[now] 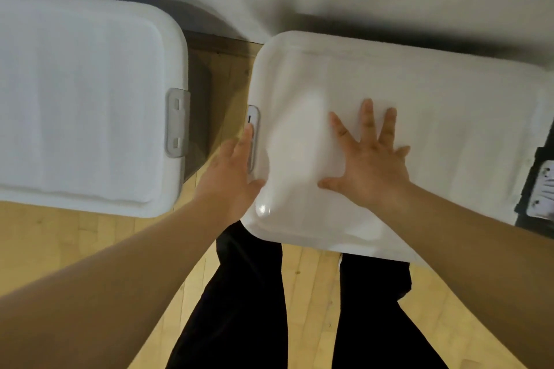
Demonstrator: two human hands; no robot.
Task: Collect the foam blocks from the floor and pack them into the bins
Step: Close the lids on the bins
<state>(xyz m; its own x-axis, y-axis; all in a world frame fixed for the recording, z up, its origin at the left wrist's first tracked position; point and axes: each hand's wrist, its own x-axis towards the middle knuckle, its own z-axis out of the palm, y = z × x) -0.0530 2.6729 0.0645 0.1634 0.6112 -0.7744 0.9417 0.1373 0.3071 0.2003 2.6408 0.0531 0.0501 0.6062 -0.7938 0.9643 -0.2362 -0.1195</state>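
Note:
Two lidded white bins stand side by side against a white wall. The right bin's lid (434, 135) lies under my right hand (368, 165), which presses flat on it with fingers spread. My left hand (233, 171) is at that bin's left end, fingers straight along the grey latch (254, 135). The left bin (78, 105) is closed, with its grey latch (178, 123) facing the gap. No foam blocks are in view.
Wooden floor (60, 237) shows in the gap between the bins and in front of them. My legs in black trousers (248, 293) stand just before the right bin. A dark object with white parts (539, 189) sits at the right edge.

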